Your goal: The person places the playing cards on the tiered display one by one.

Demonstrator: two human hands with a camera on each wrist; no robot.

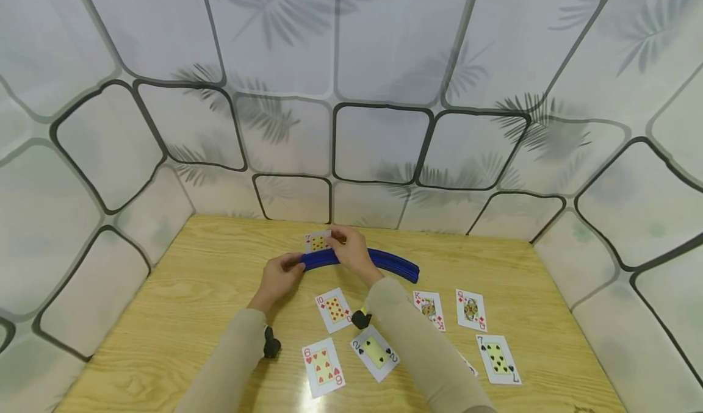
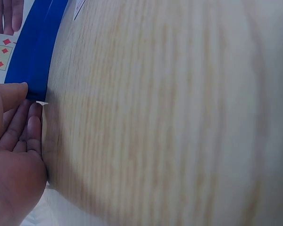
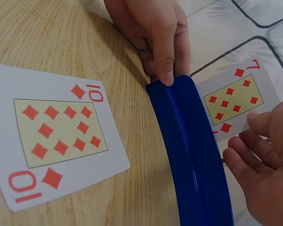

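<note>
A curved blue playing-card holder (image 1: 394,264) lies toward the back of the table. My left hand (image 1: 276,280) grips its left end, thumb on top and fingers beneath, as the left wrist view shows. The seven of diamonds (image 3: 233,101) stands upright at the holder, near that left end, its face toward me. With thumb and fingers my right hand (image 1: 353,253) pinches the card's right edge. The right forearm crosses over the middle of the holder in the head view. Closest to the holder on the near side lies the ten of diamonds (image 3: 61,136), face up.
Other face-up cards lie nearer me: the six of hearts (image 1: 323,367), two of spades (image 1: 376,352), king of diamonds (image 1: 429,309), queen of diamonds (image 1: 470,309) and seven of spades (image 1: 498,359). My right sleeve mostly covers another card. A patterned wall (image 1: 379,144) borders the wooden table (image 1: 187,315).
</note>
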